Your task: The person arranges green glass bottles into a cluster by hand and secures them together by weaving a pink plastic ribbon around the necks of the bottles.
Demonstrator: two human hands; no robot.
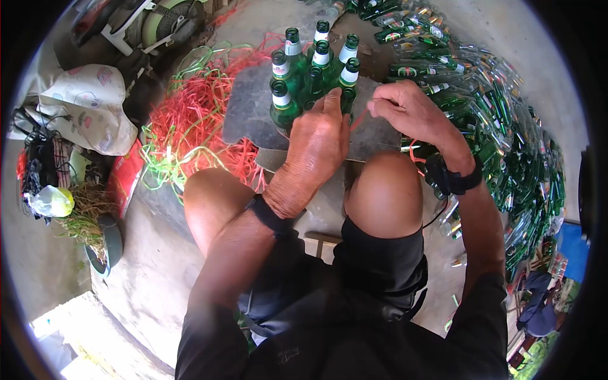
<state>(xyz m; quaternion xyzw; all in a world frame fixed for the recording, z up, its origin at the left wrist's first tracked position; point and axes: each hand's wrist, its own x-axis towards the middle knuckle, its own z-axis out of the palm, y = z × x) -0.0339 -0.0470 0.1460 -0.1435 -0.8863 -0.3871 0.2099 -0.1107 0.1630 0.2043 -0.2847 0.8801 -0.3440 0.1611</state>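
Several green glass bottles (322,57) with white neck labels stand upright in a tight cluster on a dark flat board (246,104). My left hand (320,136) is closed against the front of the cluster, its fingertips partly hidden. To the right, my right hand (408,109) is raised, with thumb and fingers pinched on a thin red plastic strap (360,119). The strap runs from my right hand toward the bottles, where my left hand hides its far end. Another stretch of red strap hangs below my right wrist.
A heap of red and green plastic straps (199,104) lies left of the board. Many loose bottles (500,126) are piled along the right wall. At the left are a white patterned sack (88,107) and a pot (111,247) with dry grass.
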